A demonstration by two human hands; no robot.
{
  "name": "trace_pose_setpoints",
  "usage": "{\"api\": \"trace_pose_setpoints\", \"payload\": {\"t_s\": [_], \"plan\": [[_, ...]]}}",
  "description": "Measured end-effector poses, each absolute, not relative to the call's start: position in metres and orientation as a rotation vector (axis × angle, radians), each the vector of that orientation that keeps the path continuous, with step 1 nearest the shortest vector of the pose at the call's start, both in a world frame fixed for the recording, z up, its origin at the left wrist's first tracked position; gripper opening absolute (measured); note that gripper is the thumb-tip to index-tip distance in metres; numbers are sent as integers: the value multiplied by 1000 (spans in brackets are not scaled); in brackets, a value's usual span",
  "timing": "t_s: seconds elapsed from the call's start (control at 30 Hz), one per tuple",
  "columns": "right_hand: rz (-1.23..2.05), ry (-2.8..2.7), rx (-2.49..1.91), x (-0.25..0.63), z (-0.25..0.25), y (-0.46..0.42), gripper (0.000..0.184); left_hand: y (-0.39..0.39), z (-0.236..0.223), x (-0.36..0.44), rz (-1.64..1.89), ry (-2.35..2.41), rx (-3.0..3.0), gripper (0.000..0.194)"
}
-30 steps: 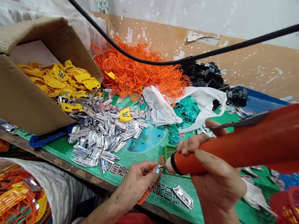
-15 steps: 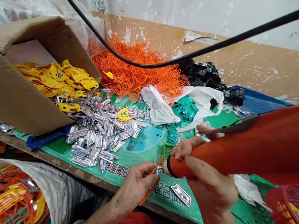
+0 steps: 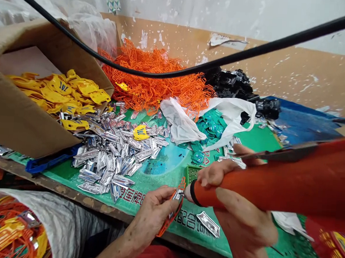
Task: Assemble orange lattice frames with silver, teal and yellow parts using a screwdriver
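Observation:
My left hand (image 3: 153, 211) pinches an orange plastic frame (image 3: 164, 227) with a shiny silver plate (image 3: 177, 196) laid on it, above the front of the table. My right hand (image 3: 243, 211) is wrapped round a thick orange power screwdriver (image 3: 274, 186). Its pale nose, behind a black ring, points left and meets the silver plate; the exact contact is too small to make out. Below the tool lies a loose silver plate (image 3: 208, 224) with holes. A small green basket (image 3: 192, 174) sits just behind the tool's nose.
A heap of silver plates (image 3: 108, 168) covers the left of the table, beside a cardboard box (image 3: 24, 112) of yellow parts. Orange frames (image 3: 154, 81), green parts (image 3: 210, 125) and black parts (image 3: 230, 84) lie behind. A black cable (image 3: 170, 73) hangs across; a sack (image 3: 64, 223) stands lower left.
The view has shifted slightly, so the table's contents sit a little further left. Both hands keep their grips, and the screwdriver's nose stays at the silver plate.

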State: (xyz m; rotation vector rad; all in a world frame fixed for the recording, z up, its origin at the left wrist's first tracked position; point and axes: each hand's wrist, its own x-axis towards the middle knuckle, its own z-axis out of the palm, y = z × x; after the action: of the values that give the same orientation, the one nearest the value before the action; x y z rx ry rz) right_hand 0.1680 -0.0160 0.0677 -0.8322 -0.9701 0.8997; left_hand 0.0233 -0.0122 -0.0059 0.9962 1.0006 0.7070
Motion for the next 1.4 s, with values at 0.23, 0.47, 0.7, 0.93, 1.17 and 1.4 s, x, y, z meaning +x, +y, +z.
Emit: {"api": "trace_pose_setpoints", "payload": {"t_s": [0.23, 0.47, 0.7, 0.93, 1.17, 1.4], "plan": [[795, -866, -885, 202, 65, -16, 50, -1, -8, 16, 756, 1086, 902, 31], [817, -882, -1063, 217, 35, -18, 51, 5, -9, 21, 666, 1133, 824, 38], [807, -864, -1059, 218, 34, -17, 42, 7, -15, 18, 588, 1130, 924, 37], [793, -871, -1107, 217, 30, -16, 41, 9, -12, 18, 574, 1133, 953, 37], [808, -889, -1121, 220, 26, -18, 31, 9, -11, 15, 579, 1085, 943, 35], [814, -914, -1101, 218, 28, -16, 38, 10, -15, 15, 571, 1084, 961, 38]]}}
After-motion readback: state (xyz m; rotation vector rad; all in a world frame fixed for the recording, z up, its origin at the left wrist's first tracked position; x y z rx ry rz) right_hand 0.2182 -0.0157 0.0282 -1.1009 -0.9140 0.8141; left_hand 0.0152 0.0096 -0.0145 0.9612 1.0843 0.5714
